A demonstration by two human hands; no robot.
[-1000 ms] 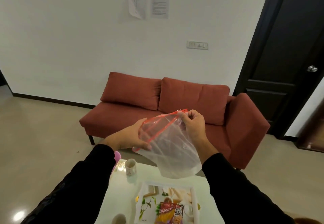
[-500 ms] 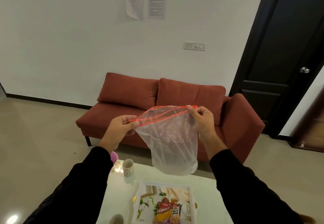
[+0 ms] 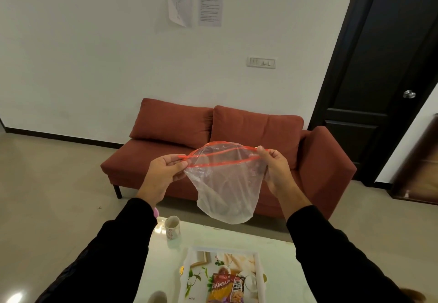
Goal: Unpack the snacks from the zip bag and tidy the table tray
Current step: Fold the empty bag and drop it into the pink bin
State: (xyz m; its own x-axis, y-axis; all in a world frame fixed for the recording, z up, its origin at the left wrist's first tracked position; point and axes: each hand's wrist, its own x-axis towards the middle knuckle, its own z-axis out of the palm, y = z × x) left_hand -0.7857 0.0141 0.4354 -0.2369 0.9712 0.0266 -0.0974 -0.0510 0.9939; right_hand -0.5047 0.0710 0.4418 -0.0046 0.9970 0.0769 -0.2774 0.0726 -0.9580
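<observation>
Hands pinch the clear zip bag (image 3: 225, 184) at its red zipper ends, left hand (image 3: 161, 174) and right hand (image 3: 275, 169), snack packets (image 3: 226, 288) far below the grip.

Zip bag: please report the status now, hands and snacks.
Left hand and right hand pinch zip bag ends, held in air. Bag looks empty. Snack packets on tray. Nothing blocking.

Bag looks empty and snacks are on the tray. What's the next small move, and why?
Probably press the red zip strips shut. The zip bag hangs see-through and seemingly empty, its mouth stretched between the left hand and right hand, each pinching one end. The snack packets already lie on the tray.
</observation>
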